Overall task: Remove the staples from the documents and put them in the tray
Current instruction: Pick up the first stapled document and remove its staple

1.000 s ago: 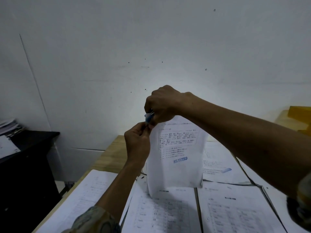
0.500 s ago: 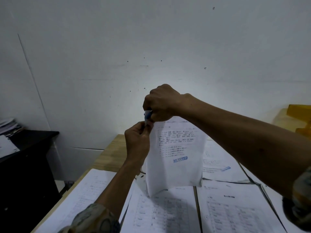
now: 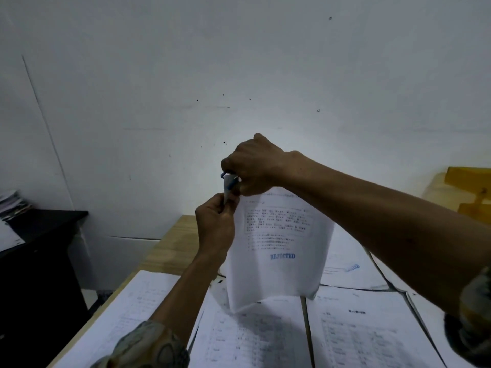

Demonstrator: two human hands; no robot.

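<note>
The white printed document (image 3: pixel 281 248), stamped REJECTED in blue, hangs upright in the air above the table, and the work is at its 11 o'clock corner. There the left hand (image 3: pixel 215 229) pinches the folded-up corner between thumb and fingers. The right hand (image 3: pixel 255 166), at the sheet's 12 o'clock, is clenched round a small blue-handled tool (image 3: pixel 228 181) pressed to the same corner. The staple itself is too small to make out.

Judging by this, the step in hand is prising one staple loose. The next move likely calls for a firm pinch on the paper and a short, steady pull with the tool, so the corner does not tear.

Loose printed sheets (image 3: pixel 358 333) cover the pale wooden table (image 3: pixel 172 240) at 6 o'clock. A yellow angular object (image 3: pixel 473 192) sits at 3 o'clock. Whether it is the tray I cannot tell.
</note>
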